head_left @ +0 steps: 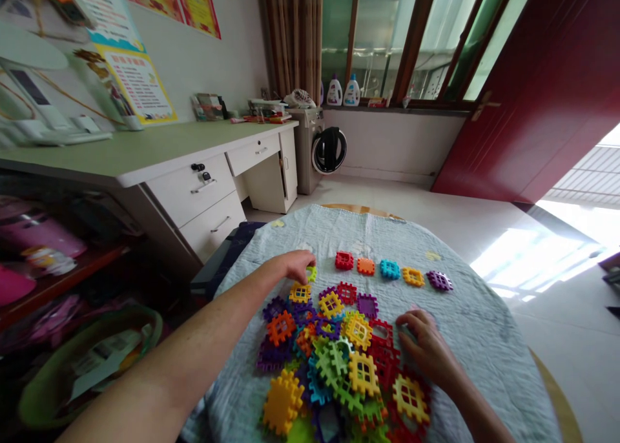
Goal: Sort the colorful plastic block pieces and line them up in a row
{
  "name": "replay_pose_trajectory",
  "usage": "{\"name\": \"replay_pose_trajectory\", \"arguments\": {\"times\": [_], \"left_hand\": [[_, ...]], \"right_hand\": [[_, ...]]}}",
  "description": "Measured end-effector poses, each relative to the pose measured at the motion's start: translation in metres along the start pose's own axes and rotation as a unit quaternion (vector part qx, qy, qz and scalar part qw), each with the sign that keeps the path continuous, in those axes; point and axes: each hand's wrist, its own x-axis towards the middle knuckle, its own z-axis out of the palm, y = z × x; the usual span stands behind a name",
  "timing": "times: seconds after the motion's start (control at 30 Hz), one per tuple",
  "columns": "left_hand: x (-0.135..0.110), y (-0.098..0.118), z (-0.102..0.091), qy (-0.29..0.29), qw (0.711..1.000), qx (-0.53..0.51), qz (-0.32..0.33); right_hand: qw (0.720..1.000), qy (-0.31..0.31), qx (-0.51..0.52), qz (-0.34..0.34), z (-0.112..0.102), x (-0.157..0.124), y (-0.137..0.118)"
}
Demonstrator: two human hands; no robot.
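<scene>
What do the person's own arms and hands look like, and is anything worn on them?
The left hand and right hand are bare, without gloves. The left forearm and right forearm show no sleeve, and no watch or bracelet is visible at either wrist.

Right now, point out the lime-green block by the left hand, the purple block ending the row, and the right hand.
Lime-green block [312, 274]: head view, its exposed edge.
Purple block [439, 280]: head view, its middle.
Right hand [423, 350]: head view, the back of the hand.
</scene>
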Motion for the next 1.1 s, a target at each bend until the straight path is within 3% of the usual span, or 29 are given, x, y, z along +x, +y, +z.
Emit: {"name": "replay_pose_trajectory", "arguments": {"times": [0.23, 0.33, 0.43, 0.63, 1.1], "left_hand": [[0.039, 0.013, -0.018, 0.096, 0.995, 0.010, -0.037], [0.054, 0.015, -0.016, 0.086, 0.995, 0.003, -0.041], [0.063, 0.012, -0.011, 0.038, 0.998, -0.014, -0.050], [0.066, 0.001, -0.007, -0.001, 0.998, -0.043, -0.052], [0.061, 0.005, -0.004, 0.080, 0.996, -0.010, -0.028]], "right_hand": [[1.000, 0.002, -0.002, 0.006, -0.004, 0.000, -0.005], [1.000, 0.003, -0.002, 0.004, -0.003, 0.000, -0.005], [1.000, -0.005, -0.001, 0.006, -0.002, 0.000, -0.005], [1.000, -0.008, 0.004, 0.006, -0.002, -0.001, -0.005], [1.000, -0.009, 0.006, 0.002, -0.003, -0.001, -0.006]]}}
